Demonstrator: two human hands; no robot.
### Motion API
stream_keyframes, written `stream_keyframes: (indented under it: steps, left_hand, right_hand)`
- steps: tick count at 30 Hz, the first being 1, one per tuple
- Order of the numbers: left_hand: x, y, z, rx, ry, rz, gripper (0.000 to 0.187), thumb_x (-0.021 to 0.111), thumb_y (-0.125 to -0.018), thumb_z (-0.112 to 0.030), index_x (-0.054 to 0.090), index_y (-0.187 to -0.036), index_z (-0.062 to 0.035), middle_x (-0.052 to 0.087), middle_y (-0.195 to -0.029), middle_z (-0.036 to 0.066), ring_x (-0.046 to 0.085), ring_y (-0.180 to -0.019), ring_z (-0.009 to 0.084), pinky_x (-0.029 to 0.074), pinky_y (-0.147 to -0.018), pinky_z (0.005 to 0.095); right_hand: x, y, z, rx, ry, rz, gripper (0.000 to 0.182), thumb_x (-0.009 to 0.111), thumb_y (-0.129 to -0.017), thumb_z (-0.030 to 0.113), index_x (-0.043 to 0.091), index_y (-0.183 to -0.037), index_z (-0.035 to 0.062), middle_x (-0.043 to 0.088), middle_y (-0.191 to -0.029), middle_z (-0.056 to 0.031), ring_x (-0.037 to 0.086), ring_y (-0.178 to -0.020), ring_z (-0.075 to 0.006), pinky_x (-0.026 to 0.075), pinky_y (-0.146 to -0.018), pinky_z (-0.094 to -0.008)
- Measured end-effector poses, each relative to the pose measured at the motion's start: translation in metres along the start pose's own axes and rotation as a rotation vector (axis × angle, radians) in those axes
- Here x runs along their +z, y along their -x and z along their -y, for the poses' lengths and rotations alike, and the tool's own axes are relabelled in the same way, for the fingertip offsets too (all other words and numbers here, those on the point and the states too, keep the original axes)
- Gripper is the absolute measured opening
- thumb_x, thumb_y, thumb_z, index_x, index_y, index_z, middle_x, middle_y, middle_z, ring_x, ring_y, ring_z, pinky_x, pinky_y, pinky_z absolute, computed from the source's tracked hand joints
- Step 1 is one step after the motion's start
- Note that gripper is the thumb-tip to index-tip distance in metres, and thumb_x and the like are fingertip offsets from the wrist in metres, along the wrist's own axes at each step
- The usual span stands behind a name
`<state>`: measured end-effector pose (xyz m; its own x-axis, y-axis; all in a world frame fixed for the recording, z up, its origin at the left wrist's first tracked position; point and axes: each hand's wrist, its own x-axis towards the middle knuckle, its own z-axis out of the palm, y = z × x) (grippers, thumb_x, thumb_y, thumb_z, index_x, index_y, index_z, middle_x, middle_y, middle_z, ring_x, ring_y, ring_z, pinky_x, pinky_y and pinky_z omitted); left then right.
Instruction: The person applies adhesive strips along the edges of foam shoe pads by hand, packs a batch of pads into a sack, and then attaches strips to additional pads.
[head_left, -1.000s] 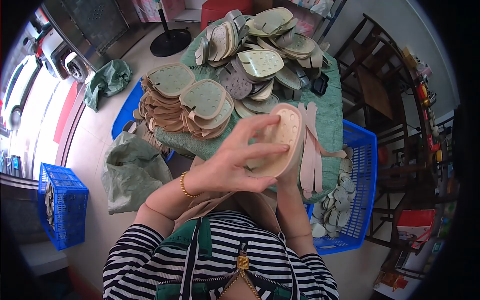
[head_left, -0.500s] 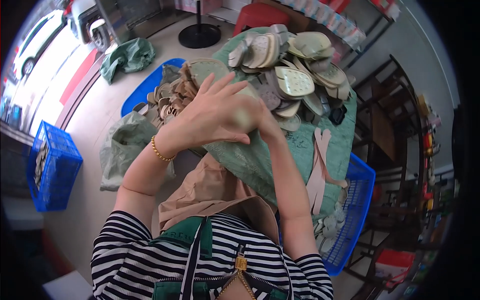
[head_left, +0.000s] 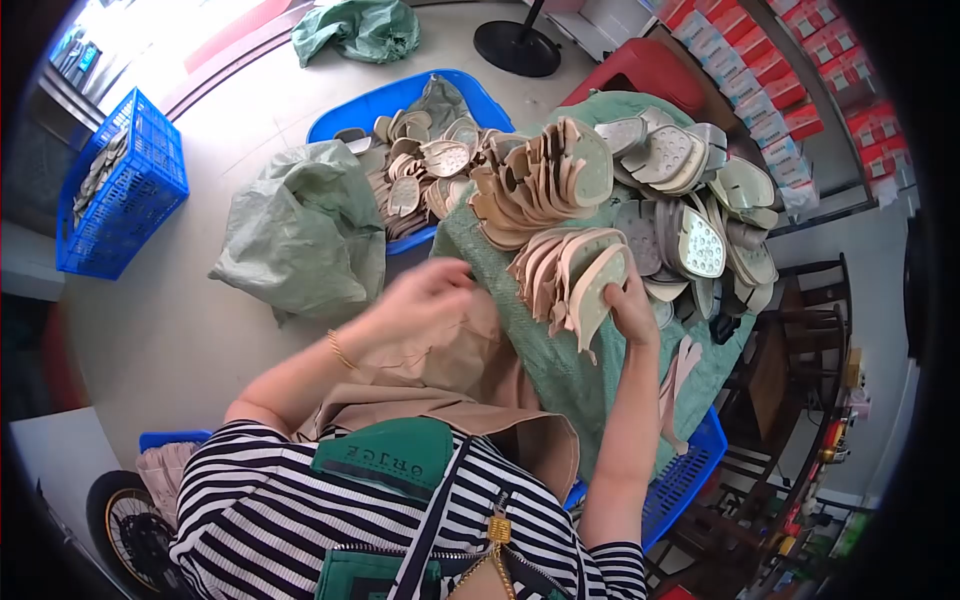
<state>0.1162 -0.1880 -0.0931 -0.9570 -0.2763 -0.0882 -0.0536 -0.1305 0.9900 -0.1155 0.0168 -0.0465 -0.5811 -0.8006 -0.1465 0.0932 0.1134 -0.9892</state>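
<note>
pinching the front piece (head_left: 596,292) of the leaning stack (head_left: 545,280) on the green sack (head_left: 525,340), the right hand (head_left: 632,308) could topple it with a sideways tug, while the blurred left hand (head_left: 430,303) shows no readable grip.

Daylight glares from the doorway (head_left: 215,22), upper left, bleaching it white. Motion blurs the left hand (head_left: 428,298); fisheye distortion bends the edges into black corners.

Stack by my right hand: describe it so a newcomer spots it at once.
Start at the green covering beyond the striped shirt. On it, next to a farther tan stack, lies the wanted stack, nearer the shirt. Only this one has the right hand touching it.
</note>
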Motion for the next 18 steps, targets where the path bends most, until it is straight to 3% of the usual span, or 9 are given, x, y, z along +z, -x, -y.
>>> stream_keyframes:
  steps: [2,5,6,9,11,13,15,17,18]
  left_hand:
    - [0.027,-0.007,-0.001,-0.134,0.238,0.202,0.073,0.057,-0.082,-0.03,0.014,-0.133,-0.0023,0.039,-0.123,0.011,0.046,-0.106,0.0178,0.044,-0.084,0.0341]
    - [0.051,-0.023,0.027,-0.011,0.447,0.215,0.082,0.058,-0.082,-0.033,0.003,-0.135,-0.0021,0.033,-0.129,0.012,0.044,-0.109,0.0195,0.043,-0.086,0.0338]
    - [0.05,-0.023,0.017,-0.088,0.53,0.276,0.082,0.06,-0.082,-0.021,0.0,-0.136,-0.0049,0.032,-0.13,0.016,0.043,-0.111,0.0205,0.043,-0.086,0.032]
    - [0.066,-0.01,0.029,0.081,0.473,0.252,0.085,0.063,-0.079,-0.019,0.001,-0.136,-0.0059,0.033,-0.128,0.014,0.041,-0.112,0.02,0.042,-0.087,0.033]
    - [0.068,0.0,0.004,0.059,0.598,0.274,0.089,0.067,-0.075,-0.019,0.004,-0.135,-0.0053,0.028,-0.131,0.015,0.039,-0.113,0.0216,0.041,-0.089,0.0335]
    - [0.067,0.007,-0.007,0.185,0.29,0.298,0.089,0.071,-0.072,-0.021,0.009,-0.134,-0.0058,0.026,-0.129,0.015,0.037,-0.112,0.023,0.043,-0.085,0.032]
    - [0.063,0.009,-0.024,0.268,0.273,0.338,0.086,0.071,-0.071,-0.023,0.014,-0.133,-0.0059,0.025,-0.125,0.014,0.037,-0.11,0.0239,0.045,-0.079,0.0299]
    - [0.061,0.01,-0.034,0.465,0.006,0.373,0.082,0.07,-0.071,-0.025,0.019,-0.132,-0.0054,0.03,-0.119,0.012,0.039,-0.107,0.0225,0.046,-0.072,0.0278]
    - [0.058,0.003,-0.036,0.291,-0.012,0.353,0.081,0.069,-0.072,-0.029,0.02,-0.131,-0.0048,0.031,-0.12,0.013,0.04,-0.105,0.0213,0.045,-0.073,0.0275]
  right_hand:
    - [0.007,0.001,0.011,-0.01,0.043,0.027,0.077,0.064,-0.055,0.012,0.034,-0.125,0.0026,0.045,-0.115,-0.0056,0.042,-0.108,-0.0164,0.032,-0.092,-0.0268]
    - [0.02,0.013,0.009,-0.116,0.139,0.021,0.077,0.067,-0.052,0.014,0.037,-0.123,0.0026,0.044,-0.115,-0.0076,0.041,-0.11,-0.0181,0.031,-0.094,-0.0288]
    - [0.019,0.017,-0.002,-0.178,0.208,-0.042,0.081,0.071,-0.048,0.021,0.04,-0.12,0.0024,0.041,-0.118,-0.0113,0.038,-0.113,-0.0215,0.03,-0.095,-0.0316]
    - [0.023,0.028,-0.015,-0.351,0.372,-0.117,0.083,0.073,-0.045,0.029,0.043,-0.117,0.0021,0.039,-0.119,-0.0142,0.036,-0.116,-0.0245,0.028,-0.097,-0.0332]
    - [0.026,0.038,-0.02,-0.288,0.247,-0.171,0.09,0.077,-0.044,0.039,0.042,-0.118,0.0038,0.041,-0.117,-0.0144,0.039,-0.113,-0.0254,0.03,-0.096,-0.0325]
    - [0.035,0.05,-0.011,-0.227,-0.145,-0.285,0.077,0.07,-0.062,0.046,0.039,-0.119,0.005,0.043,-0.115,-0.0124,0.044,-0.108,-0.0247,0.036,-0.091,-0.0321]
    - [0.061,0.059,0.023,-0.064,-0.341,-0.368,0.056,0.052,-0.082,0.045,0.038,-0.12,0.0057,0.046,-0.113,-0.0113,0.049,-0.098,-0.024,0.042,-0.083,-0.0324]
    - [0.058,0.049,0.032,-0.001,-0.479,0.1,0.054,0.038,-0.087,0.044,0.033,-0.123,0.0044,0.049,-0.109,-0.0122,0.054,-0.082,-0.0243,0.047,-0.068,-0.0335]
    - [0.047,0.05,0.013,-0.055,-0.376,-0.057,0.062,0.05,-0.078,0.044,0.034,-0.122,0.003,0.049,-0.109,-0.0126,0.053,-0.087,-0.0241,0.046,-0.073,-0.0333]
